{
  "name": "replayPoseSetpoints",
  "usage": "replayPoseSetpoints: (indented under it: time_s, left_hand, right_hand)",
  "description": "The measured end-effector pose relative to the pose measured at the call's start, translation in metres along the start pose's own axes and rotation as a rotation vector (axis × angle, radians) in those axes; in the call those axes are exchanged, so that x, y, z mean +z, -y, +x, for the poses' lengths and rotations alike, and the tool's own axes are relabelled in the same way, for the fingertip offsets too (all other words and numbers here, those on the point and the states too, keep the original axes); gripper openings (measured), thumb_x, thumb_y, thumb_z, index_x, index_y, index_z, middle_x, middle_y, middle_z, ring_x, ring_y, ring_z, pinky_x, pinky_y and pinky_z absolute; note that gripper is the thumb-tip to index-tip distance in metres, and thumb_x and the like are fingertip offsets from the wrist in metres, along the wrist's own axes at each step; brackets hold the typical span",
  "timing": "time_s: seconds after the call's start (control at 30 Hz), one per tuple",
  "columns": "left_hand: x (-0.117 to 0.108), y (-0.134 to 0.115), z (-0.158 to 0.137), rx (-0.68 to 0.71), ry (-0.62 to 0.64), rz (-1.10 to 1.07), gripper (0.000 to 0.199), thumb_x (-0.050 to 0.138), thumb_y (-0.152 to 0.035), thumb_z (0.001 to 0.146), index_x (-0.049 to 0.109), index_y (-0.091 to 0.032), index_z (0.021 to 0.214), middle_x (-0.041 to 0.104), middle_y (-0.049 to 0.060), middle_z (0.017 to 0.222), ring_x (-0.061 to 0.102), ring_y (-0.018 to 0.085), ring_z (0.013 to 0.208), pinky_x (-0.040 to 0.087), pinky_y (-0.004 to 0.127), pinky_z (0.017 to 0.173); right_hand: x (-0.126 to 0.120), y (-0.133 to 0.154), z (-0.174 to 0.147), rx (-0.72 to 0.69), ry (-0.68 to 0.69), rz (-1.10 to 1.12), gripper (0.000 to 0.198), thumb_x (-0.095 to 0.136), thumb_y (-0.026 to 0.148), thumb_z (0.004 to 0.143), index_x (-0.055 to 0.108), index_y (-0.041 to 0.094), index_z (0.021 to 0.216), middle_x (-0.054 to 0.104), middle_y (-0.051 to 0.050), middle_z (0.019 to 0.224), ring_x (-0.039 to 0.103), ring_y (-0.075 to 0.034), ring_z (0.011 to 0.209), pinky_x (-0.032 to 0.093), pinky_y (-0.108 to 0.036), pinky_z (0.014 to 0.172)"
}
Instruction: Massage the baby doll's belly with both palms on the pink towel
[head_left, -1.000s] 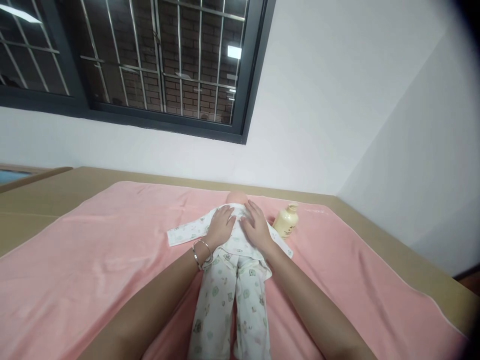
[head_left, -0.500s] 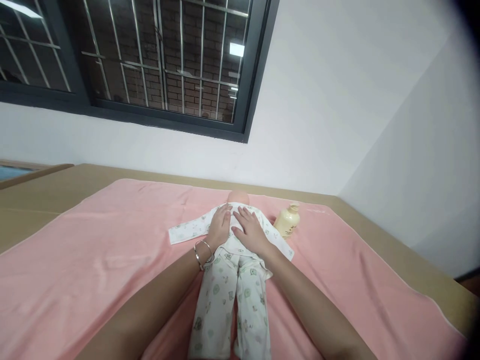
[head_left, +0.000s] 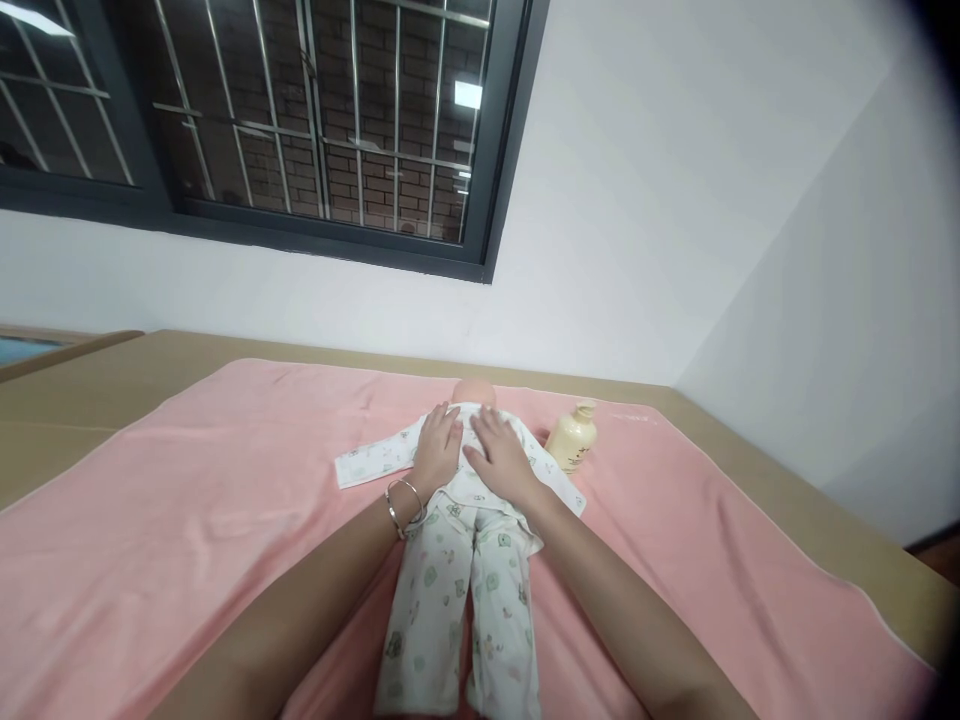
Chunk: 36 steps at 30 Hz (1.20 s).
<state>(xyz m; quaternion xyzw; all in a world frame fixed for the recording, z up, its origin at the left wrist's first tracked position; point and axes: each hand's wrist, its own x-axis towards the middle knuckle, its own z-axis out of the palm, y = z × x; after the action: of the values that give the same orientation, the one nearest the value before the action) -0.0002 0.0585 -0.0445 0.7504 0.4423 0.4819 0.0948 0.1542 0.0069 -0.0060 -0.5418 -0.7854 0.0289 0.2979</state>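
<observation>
A baby doll lies on a pink blanket, dressed in a white printed top and matching trousers. Its bare head points toward the wall, and its sleeves spread out to both sides. My left hand rests flat on the left part of the doll's upper body, with a silver bangle at the wrist. Beside it, my right hand lies flat on the right part, fingers stretched out. Neither hand grips anything. The doll's face is not visible.
A cream bottle leans by the doll's right-hand sleeve. The pink blanket covers much of a tan surface. Behind stand a white wall and a dark-framed window with metal bars.
Both hands stay on the doll's upper body; the right hand's fingers have shifted slightly, bunching closer and a little farther up. The whole view has drifted slightly.
</observation>
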Motion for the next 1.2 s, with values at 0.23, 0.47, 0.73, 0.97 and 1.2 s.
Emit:
replayPoseSetpoints:
  time_s: [0.23, 0.47, 0.73, 0.97, 1.2]
  left_hand:
    - [-0.016, -0.019, 0.01, -0.008, 0.147, 0.128, 0.042, 0.04, -0.038, 0.097, 0.057, -0.013, 0.125, 0.054, 0.018, 0.137, 0.045, 0.029, 0.132, 0.034, 0.049, 0.112]
    - [-0.076, -0.072, 0.029, -0.148, 0.494, 0.308, 0.028, 0.057, -0.035, 0.084, 0.062, -0.017, 0.105, 0.061, 0.013, 0.117, 0.059, 0.028, 0.109, 0.049, 0.035, 0.088]
    - [-0.097, -0.122, -0.001, 0.076, 0.941, 0.665, 0.058, 0.09, -0.034, 0.05, 0.062, -0.018, 0.098, 0.058, 0.015, 0.112, 0.053, 0.037, 0.109, 0.049, 0.043, 0.085]
    - [-0.093, -0.118, 0.002, 0.128, 0.968, 0.689, 0.018, 0.071, -0.021, 0.073, 0.067, -0.015, 0.09, 0.062, 0.015, 0.1, 0.062, 0.031, 0.09, 0.049, 0.038, 0.074]
    - [-0.113, -0.126, 0.01, 0.113, 1.069, 0.518, 0.005, 0.059, -0.019, 0.076, 0.065, -0.019, 0.077, 0.062, 0.004, 0.08, 0.054, 0.018, 0.062, 0.039, 0.028, 0.058]
  right_hand:
    - [-0.017, 0.007, 0.002, -0.053, 0.138, -0.002, 0.049, 0.049, 0.039, 0.093, 0.051, 0.017, 0.137, 0.04, -0.014, 0.15, 0.032, -0.028, 0.142, 0.026, -0.045, 0.113]
    - [-0.069, 0.031, -0.018, -0.021, 0.395, -0.17, 0.041, 0.068, 0.058, 0.076, 0.062, 0.022, 0.095, 0.06, -0.005, 0.097, 0.058, -0.022, 0.089, 0.043, -0.031, 0.075]
    - [-0.061, 0.051, -0.038, -0.014, 0.538, -0.47, 0.052, 0.079, 0.039, 0.066, 0.052, 0.021, 0.106, 0.058, -0.007, 0.098, 0.058, -0.026, 0.088, 0.036, -0.027, 0.059]
    - [-0.077, 0.059, -0.034, -0.051, 0.536, -0.414, 0.009, 0.051, 0.015, 0.083, 0.057, 0.02, 0.086, 0.06, -0.003, 0.077, 0.055, -0.017, 0.064, 0.026, -0.027, 0.054]
    - [-0.091, 0.047, -0.034, -0.043, 0.559, -0.234, 0.012, 0.051, 0.018, 0.087, 0.061, 0.021, 0.081, 0.058, 0.001, 0.072, 0.045, -0.012, 0.063, 0.024, -0.026, 0.058]
